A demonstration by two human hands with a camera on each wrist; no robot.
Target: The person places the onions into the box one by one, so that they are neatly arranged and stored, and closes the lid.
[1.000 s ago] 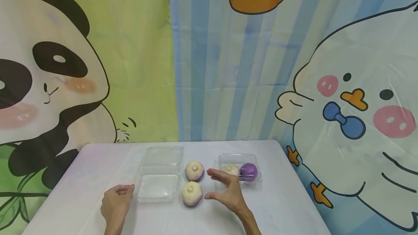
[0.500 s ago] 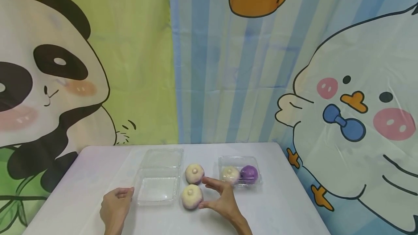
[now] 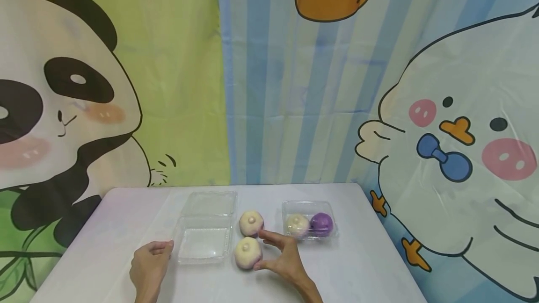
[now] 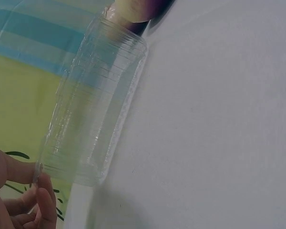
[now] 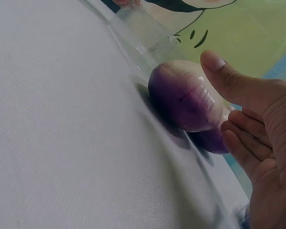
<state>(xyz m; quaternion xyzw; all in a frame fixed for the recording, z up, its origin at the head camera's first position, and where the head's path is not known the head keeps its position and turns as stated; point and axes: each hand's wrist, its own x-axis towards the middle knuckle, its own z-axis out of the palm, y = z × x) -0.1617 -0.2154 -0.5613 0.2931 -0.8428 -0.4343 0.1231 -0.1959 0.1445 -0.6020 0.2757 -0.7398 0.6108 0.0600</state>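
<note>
My left hand (image 3: 149,265) pinches the left rim of an open clear plastic clamshell box (image 3: 204,243); the left wrist view shows thumb and fingertips on the rim of that box (image 4: 97,109). Right of the box sit two cream-and-purple turnips, one nearer (image 3: 247,253) and one farther (image 3: 251,223). My right hand (image 3: 286,258) is spread at the right side of the nearer turnip, thumb low and fingers higher. In the right wrist view, the thumb stands beside that turnip (image 5: 181,98), and the fingers do not close round it. Whether they touch it, I cannot tell.
A second clear plastic box (image 3: 309,207) stands at the right with one cream turnip (image 3: 297,226) and one purple ball-shaped piece (image 3: 322,225) in it. Everything is on a white-covered table (image 3: 358,270). Behind the table hangs a cartoon-printed curtain (image 3: 269,83).
My right hand has moved left and slightly down, to the side of the nearer turnip. The left hand stays at the open box.
</note>
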